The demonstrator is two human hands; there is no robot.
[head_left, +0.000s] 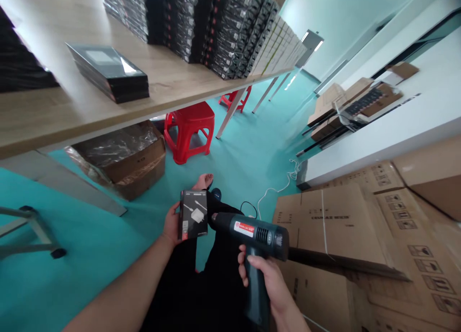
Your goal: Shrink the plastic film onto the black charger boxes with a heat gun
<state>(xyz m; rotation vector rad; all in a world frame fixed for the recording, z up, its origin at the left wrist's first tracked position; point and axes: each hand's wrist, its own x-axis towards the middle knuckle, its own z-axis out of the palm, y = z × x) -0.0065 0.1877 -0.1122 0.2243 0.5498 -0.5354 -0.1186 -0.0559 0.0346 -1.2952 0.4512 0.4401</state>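
Note:
My left hand [172, 226] grips a small black box [193, 215] by its left side. The box's printed face, with a white charger and cable on it, is turned up towards me. My right hand [264, 274] is wrapped round the handle of a dark green heat gun [255, 233] with a red and white label. The heat gun's nozzle points left at the box's right edge, with little or no gap between them; I cannot tell whether they touch. Both things are held above my lap.
A wooden table [173, 75] at the upper left bears stacks of wrapped black boxes [230, 34] and a short pile of flat boxes [111, 70]. Below stand a red stool [190, 130] and an open carton [126, 164]. Large cartons [324, 216] crowd the right; a white cable [275, 188] crosses the floor.

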